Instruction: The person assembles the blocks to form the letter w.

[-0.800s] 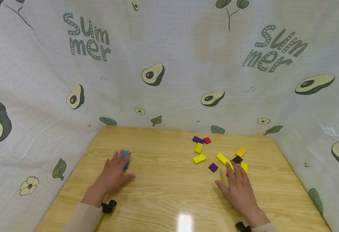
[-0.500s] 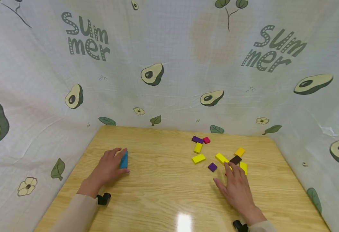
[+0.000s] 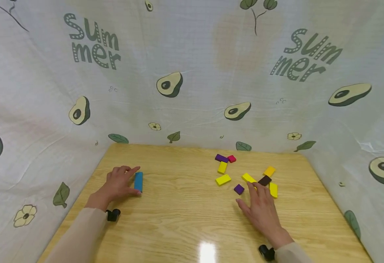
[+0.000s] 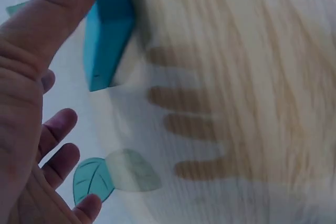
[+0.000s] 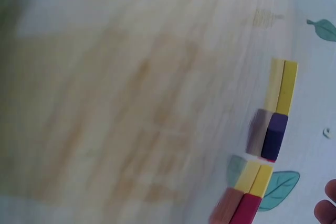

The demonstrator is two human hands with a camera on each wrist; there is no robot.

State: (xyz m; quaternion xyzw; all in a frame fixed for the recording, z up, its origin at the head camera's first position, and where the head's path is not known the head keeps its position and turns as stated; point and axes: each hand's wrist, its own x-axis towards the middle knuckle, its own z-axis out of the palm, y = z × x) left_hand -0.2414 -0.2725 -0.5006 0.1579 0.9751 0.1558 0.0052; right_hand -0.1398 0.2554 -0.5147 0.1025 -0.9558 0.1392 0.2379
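The left grip [image 3: 118, 184] is a bare hand, spread out beside the blue block [image 3: 138, 182]. Its pointing finger is by the block's far end and its thumb is by the near end, so the block sits in the gap. That looks like a handy way to reach both ends at once. I cannot tell if either tip touches it.

The blue block lies on the left part of the bench [image 3: 179, 219], with its long side pointing away from the person. It is well apart from the other blocks, maybe so it has room of its own.

The right grip [image 3: 262, 208] is loose, with its fingers nearly straight, and it does not seem to hold anything. Its fingertips are over the near end of a long yellow block [image 3: 248, 178]; I cannot tell if they touch. Maybe the hand is there just to be close to the pile. Past the fingers are a dark block [image 3: 264, 180] and an orange block [image 3: 269, 171]. A small purple block [image 3: 239, 189] is just to the left of them. Farther back, a purple bar [image 3: 221, 158] sits right beside a red block [image 3: 231, 159]. These point every which way, so they do not look lined up on purpose.
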